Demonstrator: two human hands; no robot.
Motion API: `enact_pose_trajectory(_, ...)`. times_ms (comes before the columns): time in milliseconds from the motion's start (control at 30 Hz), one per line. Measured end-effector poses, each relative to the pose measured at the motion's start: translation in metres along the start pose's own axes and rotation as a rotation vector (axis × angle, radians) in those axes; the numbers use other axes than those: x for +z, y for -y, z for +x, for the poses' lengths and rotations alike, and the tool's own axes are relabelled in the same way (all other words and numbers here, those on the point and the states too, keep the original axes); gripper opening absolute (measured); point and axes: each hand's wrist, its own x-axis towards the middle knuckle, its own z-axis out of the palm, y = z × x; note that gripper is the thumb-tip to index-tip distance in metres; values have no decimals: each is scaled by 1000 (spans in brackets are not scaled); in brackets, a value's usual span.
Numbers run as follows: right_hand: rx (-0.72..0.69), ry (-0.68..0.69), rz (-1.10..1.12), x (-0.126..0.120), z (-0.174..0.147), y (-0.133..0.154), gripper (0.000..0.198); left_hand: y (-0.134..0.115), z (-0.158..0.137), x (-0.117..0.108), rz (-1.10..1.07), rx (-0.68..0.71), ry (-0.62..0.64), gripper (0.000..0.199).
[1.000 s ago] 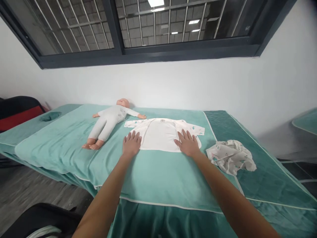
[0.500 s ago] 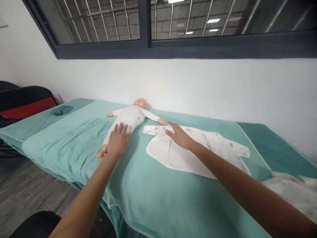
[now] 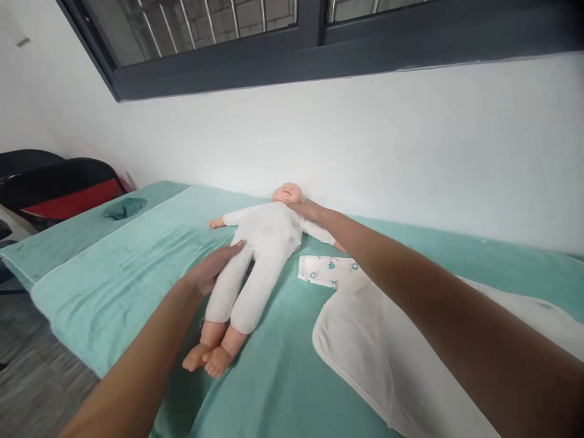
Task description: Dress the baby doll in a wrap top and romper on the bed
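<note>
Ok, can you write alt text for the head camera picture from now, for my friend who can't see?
A white-clothed doll lies on its back on a green-covered bed, with a person's left hand at its upper leg and right hand by its neck. On the picture's right, a white shirt with a patterned sleeve lies spread out.

The left hand [image 3: 210, 267] went from the white shirt [image 3: 351, 334] to the hip of the doll [image 3: 269, 228]; the right hand [image 3: 308, 208] left the shirt for the doll's neck, perhaps reaching beneath it, though that contact was partly hidden. The crumpled cloth passed out of view on the right.
</note>
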Motion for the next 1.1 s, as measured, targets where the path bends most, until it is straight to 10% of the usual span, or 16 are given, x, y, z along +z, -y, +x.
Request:
enact_pose_trajectory(267,-9,-129,58,-69,-50,12,94,-13,-16,76,-198,113,62,40)
enact_pose_trajectory(533,40,-218,-100,-226,-181,-43,100,3,-74,246,-226,221,254,52)
enact_pose_trajectory(700,83,-230,-219,-267,-245,-105,80,48,-95,330,-245,183,344,62)
enact_pose_trajectory(900,82,-198,-305,-250,-268,-150,76,81,-101,349,-200,141,272,69)
enact_pose_trajectory(1100,-62,-274,-701,-242,-271,-124,57,90,-67,325,166,349,-80,52)
